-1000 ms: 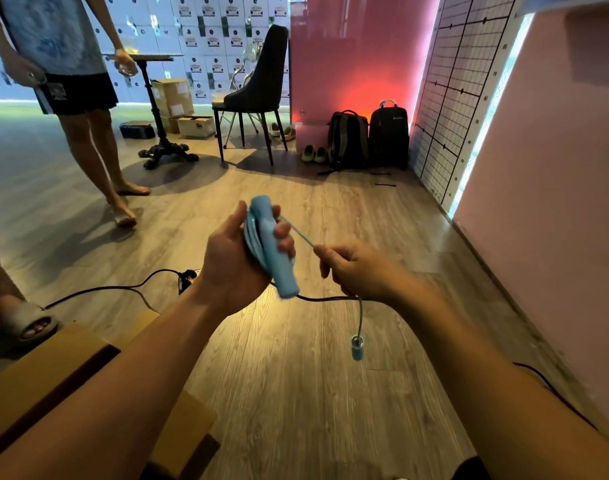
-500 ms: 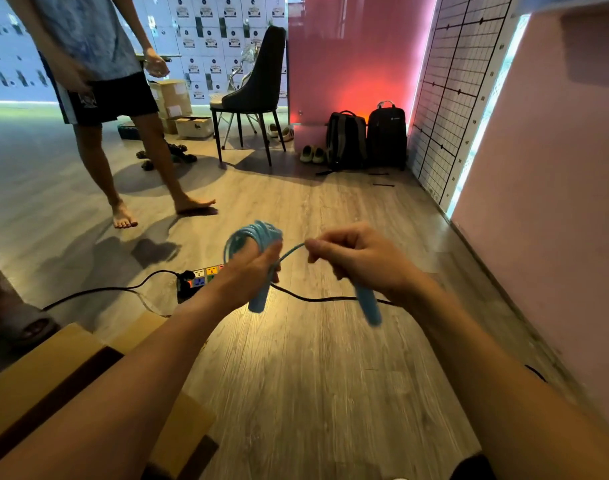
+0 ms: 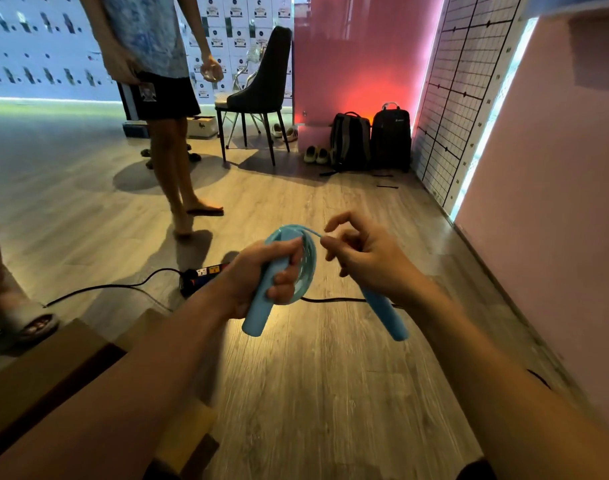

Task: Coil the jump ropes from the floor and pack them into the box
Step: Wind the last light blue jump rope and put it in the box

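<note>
1. Head view, item: jump rope (image 3: 305, 268), light blue. Most of its length is gathered in a round coil, held in the air to the right of the box (image 3: 46, 368) and well apart from it.
2. Left hand (image 3: 261, 271): fingers curled tight round the first handle (image 3: 258, 313) and the stacked loops together. The handle points down out of the fist.
3. Right hand (image 3: 365, 261): thumb and forefinger pinch the short free strand that runs off the top of the coil, and the other fingers are loosely curled. The second handle (image 3: 386, 317) slants down from under the palm. Whether the lower fingers grip it cannot be told.
4. Box: brown cardboard, flaps open, at the frame's lower left and partly hidden by the left forearm. Its inside is not visible, so any ropes already packed cannot be counted.
5. Floor (image 3: 331, 393): no other jump rope shows on it. A power strip (image 3: 206, 275) and its black cable (image 3: 105, 289) lie beyond the box.
6. Status, judged: coiling of this rope is nearly complete, with one short strand and the second handle left to tuck in. Not yet done: carrying the bundle leftward and placing it in the box.
7. Other: a standing person (image 3: 164, 98), far beyond the box.
</note>
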Demonstrator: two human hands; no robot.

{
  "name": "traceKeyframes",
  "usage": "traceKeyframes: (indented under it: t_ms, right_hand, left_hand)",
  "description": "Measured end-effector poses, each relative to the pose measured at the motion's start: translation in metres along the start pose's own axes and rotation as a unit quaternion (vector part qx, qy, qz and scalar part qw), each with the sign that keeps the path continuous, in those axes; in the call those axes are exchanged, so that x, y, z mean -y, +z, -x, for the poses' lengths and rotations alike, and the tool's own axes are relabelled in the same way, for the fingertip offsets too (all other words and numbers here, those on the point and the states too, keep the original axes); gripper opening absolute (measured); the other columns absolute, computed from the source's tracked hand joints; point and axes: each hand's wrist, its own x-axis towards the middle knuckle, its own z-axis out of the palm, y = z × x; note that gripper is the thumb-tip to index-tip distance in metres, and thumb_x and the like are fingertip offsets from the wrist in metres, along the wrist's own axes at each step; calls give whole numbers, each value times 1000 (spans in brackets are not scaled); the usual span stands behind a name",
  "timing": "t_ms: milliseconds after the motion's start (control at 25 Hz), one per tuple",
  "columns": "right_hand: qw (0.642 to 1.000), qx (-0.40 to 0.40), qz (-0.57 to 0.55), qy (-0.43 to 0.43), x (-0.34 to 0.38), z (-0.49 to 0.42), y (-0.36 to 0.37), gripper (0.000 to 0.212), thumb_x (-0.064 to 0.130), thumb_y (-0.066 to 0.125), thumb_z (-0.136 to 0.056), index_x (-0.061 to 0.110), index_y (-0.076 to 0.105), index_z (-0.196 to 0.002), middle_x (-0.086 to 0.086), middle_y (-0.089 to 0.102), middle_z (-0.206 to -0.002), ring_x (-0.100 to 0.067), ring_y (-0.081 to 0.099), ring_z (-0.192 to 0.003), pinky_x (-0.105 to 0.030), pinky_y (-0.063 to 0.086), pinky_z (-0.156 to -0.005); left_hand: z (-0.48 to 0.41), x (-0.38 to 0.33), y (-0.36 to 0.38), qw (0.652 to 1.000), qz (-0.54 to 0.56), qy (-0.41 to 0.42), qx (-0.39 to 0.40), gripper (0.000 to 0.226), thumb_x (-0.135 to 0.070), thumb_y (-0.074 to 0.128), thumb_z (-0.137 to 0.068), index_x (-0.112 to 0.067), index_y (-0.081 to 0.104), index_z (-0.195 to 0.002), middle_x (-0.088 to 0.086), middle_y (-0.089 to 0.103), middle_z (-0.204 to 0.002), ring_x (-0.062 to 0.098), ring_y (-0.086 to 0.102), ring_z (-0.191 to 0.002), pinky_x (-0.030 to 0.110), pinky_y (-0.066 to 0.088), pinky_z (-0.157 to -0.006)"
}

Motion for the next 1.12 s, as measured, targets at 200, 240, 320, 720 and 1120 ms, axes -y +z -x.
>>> traceKeyframes:
  t_ms: [200, 240, 320, 720, 1120]
  right_hand:
    - [995, 88, -32, -30, 4, -2, 9, 24, -3, 51, -97, 12, 71, -97, -8, 69, -97, -23, 67, -93, -39, 61, -84]
    - [994, 96, -42, -25, 3, -3, 10, 28, -6, 52, -93, 13, 72, -98, -9, 70, -101, -27, 67, -98, -44, 59, -89]
    - [994, 105, -4, -34, 4, -2, 5, 42, -15, 53, -82, 14, 73, -104, -2, 70, -108, -21, 66, -108, -43, 55, -98]
    - [988, 119, 41, -87, 5, 5, -1, 41, 13, 82, -78, 10, 69, -117, 1, 67, -112, -13, 69, -105, -39, 59, -91]
    - [956, 137, -257, 42, 15, 1, 26, 7, 17, 61, -97, 14, 63, -103, -3, 63, -109, -21, 67, -106, -41, 58, -91]
  left_hand:
    - [-2, -6, -10, 990, 121, 64, -15, 39, -31, 92, -54, -14, 58, -65, -6, 41, -43, 4, 38, -28, 19, 38, -36]
    - [-3, -6, -12, 989, 131, 67, -19, 39, -30, 92, -53, -14, 58, -64, -7, 41, -42, 4, 38, -28, 19, 38, -36]
    - [-4, -6, -15, 987, 142, 75, -16, 38, -29, 91, -55, -13, 58, -65, -7, 41, -42, 3, 39, -28, 19, 39, -36]
    - [-5, -7, -12, 974, 220, 21, 53, 29, -25, 83, -71, -12, 57, -71, -5, 47, -46, 6, 48, -34, 20, 45, -41]
    - [3, -9, -13, 971, 233, 48, 26, 32, -36, 81, -72, -17, 55, -72, -7, 49, -57, 7, 53, -53, 17, 47, -57]
